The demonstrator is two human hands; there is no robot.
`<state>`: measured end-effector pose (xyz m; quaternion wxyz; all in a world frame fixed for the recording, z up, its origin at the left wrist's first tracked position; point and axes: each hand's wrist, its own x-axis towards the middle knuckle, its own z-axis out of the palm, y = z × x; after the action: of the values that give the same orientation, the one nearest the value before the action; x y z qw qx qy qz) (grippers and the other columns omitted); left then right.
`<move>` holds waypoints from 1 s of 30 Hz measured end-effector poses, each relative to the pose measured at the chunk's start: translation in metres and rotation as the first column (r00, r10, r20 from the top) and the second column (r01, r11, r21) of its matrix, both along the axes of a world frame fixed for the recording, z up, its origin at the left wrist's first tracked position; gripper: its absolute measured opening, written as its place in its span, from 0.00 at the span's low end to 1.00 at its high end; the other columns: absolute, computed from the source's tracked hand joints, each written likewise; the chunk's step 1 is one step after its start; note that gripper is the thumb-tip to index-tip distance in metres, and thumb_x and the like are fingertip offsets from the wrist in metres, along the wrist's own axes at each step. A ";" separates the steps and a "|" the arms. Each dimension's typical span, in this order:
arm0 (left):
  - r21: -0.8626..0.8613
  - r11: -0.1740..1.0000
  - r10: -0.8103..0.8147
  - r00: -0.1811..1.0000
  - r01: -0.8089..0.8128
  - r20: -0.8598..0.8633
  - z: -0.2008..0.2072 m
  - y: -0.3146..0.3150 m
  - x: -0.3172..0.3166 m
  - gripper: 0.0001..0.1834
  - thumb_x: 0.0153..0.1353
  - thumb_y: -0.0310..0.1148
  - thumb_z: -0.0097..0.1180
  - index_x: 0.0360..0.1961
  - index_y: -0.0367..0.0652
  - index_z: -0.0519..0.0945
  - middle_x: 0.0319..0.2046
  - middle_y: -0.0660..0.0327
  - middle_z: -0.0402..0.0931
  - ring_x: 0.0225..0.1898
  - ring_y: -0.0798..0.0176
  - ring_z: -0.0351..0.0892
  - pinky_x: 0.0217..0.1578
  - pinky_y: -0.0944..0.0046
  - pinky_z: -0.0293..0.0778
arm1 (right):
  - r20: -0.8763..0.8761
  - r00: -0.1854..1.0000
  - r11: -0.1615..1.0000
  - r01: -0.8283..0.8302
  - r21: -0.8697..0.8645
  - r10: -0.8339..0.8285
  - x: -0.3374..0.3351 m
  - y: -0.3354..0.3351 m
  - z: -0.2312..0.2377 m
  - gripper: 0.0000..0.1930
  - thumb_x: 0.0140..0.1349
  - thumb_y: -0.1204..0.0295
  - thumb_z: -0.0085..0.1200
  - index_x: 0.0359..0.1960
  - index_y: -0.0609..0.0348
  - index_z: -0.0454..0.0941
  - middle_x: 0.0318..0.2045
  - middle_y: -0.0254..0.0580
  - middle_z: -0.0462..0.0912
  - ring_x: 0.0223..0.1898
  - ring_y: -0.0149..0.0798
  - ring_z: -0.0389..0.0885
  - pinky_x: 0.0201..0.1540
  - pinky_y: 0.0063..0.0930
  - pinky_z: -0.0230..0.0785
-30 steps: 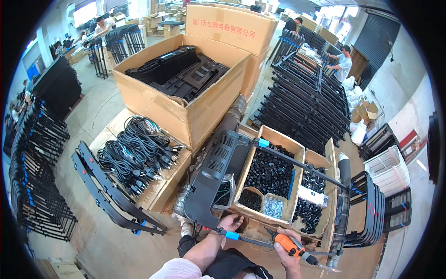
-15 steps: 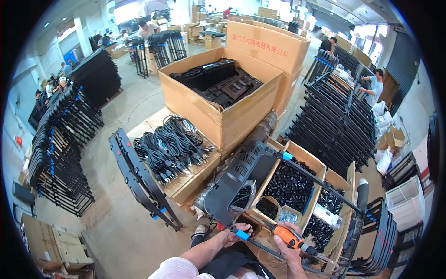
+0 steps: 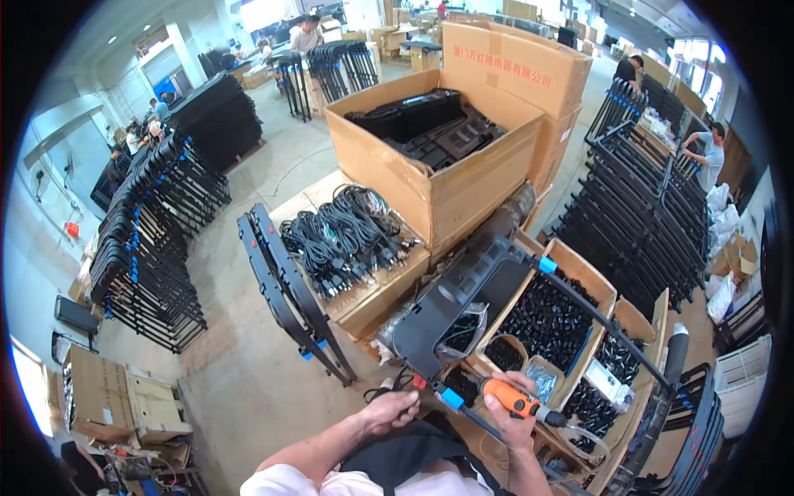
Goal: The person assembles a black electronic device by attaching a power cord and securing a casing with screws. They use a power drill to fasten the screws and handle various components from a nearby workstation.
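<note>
Head view: your right hand (image 3: 514,426) is wrapped around an orange power tool (image 3: 509,398), gripping it firmly, with a clear hose (image 3: 606,447) trailing from its rear and its front end pointing left, between your two hands. Your left hand (image 3: 394,410) is beside a thin black cable (image 3: 400,379) and a small red piece (image 3: 419,383); its fingers are curled together, but you cannot tell whether they pinch the cable. Just beyond your hands lies a dark grey housing (image 3: 426,326), joined to a black frame whose near bar carries a blue band (image 3: 452,398). The frame's far bar crosses above a wooden tray (image 3: 597,288) of small black parts (image 3: 548,324), with silver screws (image 3: 542,380) in a compartment at its near end. To the left, bundled black power cords (image 3: 351,236) lie on a carton (image 3: 368,312), in front of a larger carton (image 3: 488,188) holding black moulded panels (image 3: 438,128).
</note>
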<state>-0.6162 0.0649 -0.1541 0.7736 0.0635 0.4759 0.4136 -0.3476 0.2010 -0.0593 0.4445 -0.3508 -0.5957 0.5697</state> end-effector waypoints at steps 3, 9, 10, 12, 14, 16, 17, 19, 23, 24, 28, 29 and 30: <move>0.034 0.974 0.215 0.960 -0.224 0.179 0.024 0.028 0.005 0.14 0.84 0.45 0.49 0.42 0.47 0.76 0.31 0.71 0.70 0.25 0.75 0.61 0.20 0.74 0.56 | -0.062 0.995 0.996 -0.076 -0.052 0.073 -0.022 0.003 0.013 0.28 0.62 0.80 0.69 0.63 0.62 0.71 0.58 0.52 0.83 0.60 0.43 0.83 0.67 0.41 0.76; 0.028 0.918 0.368 0.874 -0.397 0.319 0.031 0.100 0.009 0.12 0.83 0.42 0.50 0.45 0.45 0.77 0.33 0.69 0.72 0.28 0.74 0.65 0.22 0.73 0.60 | -0.002 0.994 0.990 -0.105 0.095 0.106 -0.057 0.019 0.019 0.27 0.65 0.81 0.67 0.64 0.62 0.70 0.60 0.53 0.81 0.62 0.44 0.82 0.68 0.41 0.74; 0.016 0.903 0.395 0.845 -0.429 0.359 0.028 0.108 0.008 0.12 0.83 0.40 0.50 0.46 0.44 0.77 0.35 0.67 0.73 0.29 0.73 0.67 0.22 0.73 0.62 | -0.007 0.996 0.991 -0.092 0.094 0.094 -0.063 0.021 0.022 0.26 0.65 0.81 0.66 0.64 0.63 0.70 0.60 0.53 0.81 0.62 0.44 0.81 0.69 0.41 0.74; 0.027 0.904 0.389 0.844 -0.428 0.369 0.023 0.119 -0.004 0.12 0.84 0.40 0.47 0.47 0.44 0.75 0.36 0.67 0.72 0.29 0.73 0.66 0.23 0.74 0.62 | 0.028 0.998 0.994 -0.063 0.088 0.061 -0.075 0.028 0.024 0.26 0.65 0.81 0.66 0.64 0.64 0.70 0.60 0.54 0.81 0.62 0.44 0.82 0.69 0.41 0.74; -0.004 0.892 0.420 0.823 -0.453 0.382 0.017 0.133 -0.013 0.11 0.84 0.39 0.48 0.48 0.43 0.75 0.36 0.66 0.72 0.29 0.73 0.66 0.23 0.74 0.63 | 0.055 0.998 0.996 -0.033 0.085 0.028 -0.086 0.036 0.026 0.26 0.65 0.80 0.66 0.63 0.65 0.71 0.60 0.55 0.82 0.61 0.44 0.82 0.68 0.42 0.75; -0.039 0.897 0.417 0.814 -0.439 0.404 0.018 0.147 -0.024 0.11 0.82 0.39 0.52 0.49 0.42 0.77 0.36 0.65 0.75 0.29 0.72 0.68 0.23 0.74 0.64 | 0.078 0.997 0.996 -0.028 0.088 0.021 -0.099 0.044 0.026 0.26 0.65 0.80 0.66 0.63 0.65 0.71 0.60 0.55 0.82 0.61 0.44 0.82 0.68 0.42 0.74; -0.056 0.900 0.415 0.811 -0.432 0.413 0.020 0.154 -0.030 0.11 0.82 0.39 0.53 0.49 0.41 0.78 0.35 0.64 0.76 0.28 0.72 0.69 0.23 0.74 0.64 | 0.087 0.996 0.996 -0.025 0.089 0.017 -0.105 0.049 0.026 0.25 0.65 0.80 0.66 0.63 0.65 0.71 0.59 0.55 0.82 0.61 0.44 0.82 0.68 0.42 0.74; -0.022 0.917 0.367 0.819 -0.399 0.441 0.014 0.167 -0.043 0.11 0.81 0.39 0.54 0.50 0.42 0.79 0.35 0.65 0.76 0.28 0.72 0.70 0.23 0.74 0.64 | 0.134 0.991 0.996 -0.016 0.091 0.004 -0.118 0.060 0.026 0.26 0.65 0.80 0.66 0.63 0.65 0.71 0.60 0.55 0.82 0.61 0.45 0.82 0.69 0.42 0.74; -0.012 0.949 0.284 0.836 -0.315 0.470 0.006 0.193 -0.069 0.10 0.81 0.38 0.55 0.49 0.43 0.79 0.35 0.67 0.76 0.28 0.74 0.70 0.23 0.74 0.64 | 0.178 0.984 0.998 0.021 0.054 -0.031 -0.143 0.080 0.035 0.26 0.65 0.80 0.67 0.63 0.63 0.71 0.59 0.55 0.83 0.62 0.45 0.82 0.69 0.42 0.75; -0.012 0.956 0.264 0.836 -0.295 0.482 0.003 0.199 -0.073 0.10 0.81 0.38 0.55 0.49 0.43 0.79 0.34 0.67 0.76 0.28 0.74 0.70 0.23 0.74 0.64 | 0.180 0.983 0.999 0.036 0.033 -0.042 -0.148 0.085 0.035 0.27 0.65 0.80 0.67 0.63 0.63 0.70 0.59 0.55 0.83 0.62 0.45 0.82 0.69 0.42 0.75; 0.007 0.969 0.208 0.836 -0.246 0.509 -0.005 0.217 -0.087 0.11 0.82 0.39 0.54 0.50 0.43 0.78 0.35 0.67 0.74 0.28 0.74 0.69 0.23 0.75 0.64 | 0.241 0.968 0.998 0.069 -0.006 -0.066 -0.167 0.103 0.040 0.28 0.64 0.78 0.68 0.63 0.62 0.70 0.58 0.55 0.84 0.61 0.46 0.83 0.69 0.44 0.74; 0.021 0.972 0.192 0.838 -0.235 0.511 -0.006 0.221 -0.090 0.11 0.82 0.40 0.53 0.50 0.43 0.78 0.35 0.67 0.73 0.29 0.74 0.68 0.23 0.75 0.64 | 0.262 0.963 0.997 0.071 -0.017 -0.064 -0.171 0.109 0.042 0.28 0.64 0.78 0.69 0.63 0.62 0.70 0.58 0.55 0.84 0.61 0.46 0.83 0.69 0.44 0.74; 0.000 0.969 0.208 0.821 -0.246 0.532 -0.006 0.224 -0.091 0.12 0.82 0.40 0.53 0.51 0.43 0.78 0.35 0.67 0.73 0.29 0.74 0.68 0.23 0.75 0.64 | 0.272 0.960 0.997 0.077 -0.013 -0.070 -0.178 0.115 0.043 0.28 0.63 0.77 0.69 0.63 0.63 0.71 0.58 0.54 0.84 0.61 0.45 0.83 0.68 0.44 0.74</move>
<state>-0.7070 0.2893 -0.1605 0.8169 -0.0831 0.2344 0.5203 -0.5253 0.3159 -0.0159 0.3753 -0.4526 -0.6308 0.5063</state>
